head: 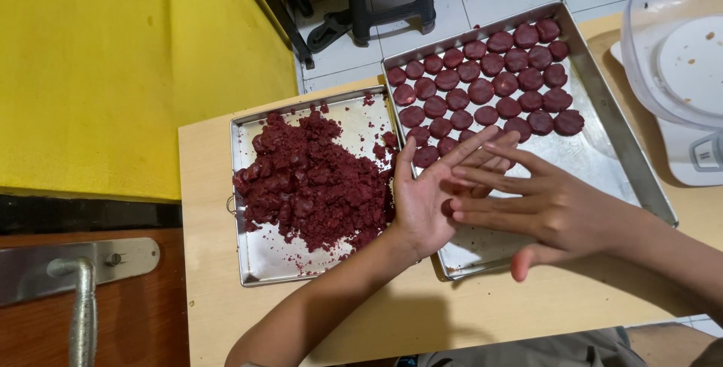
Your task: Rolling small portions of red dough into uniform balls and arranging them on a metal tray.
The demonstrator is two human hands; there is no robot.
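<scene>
Pressed flat between both palms, a small lump of dark red dough [447,206] is all the grip holds: the left hand [426,200] lies palm-up with fingers spread, the right hand [544,203] laid across it. Both hover over the near left corner of the larger steel tray [634,163], whose far half carries rows of flattened red discs [486,84]. Just beside it, toward the bench's left edge, a smaller tray [260,261] holds a crumbly dough heap [312,182]. A white appliance [681,65] stands at the bench's [392,322] far right corner.
</scene>
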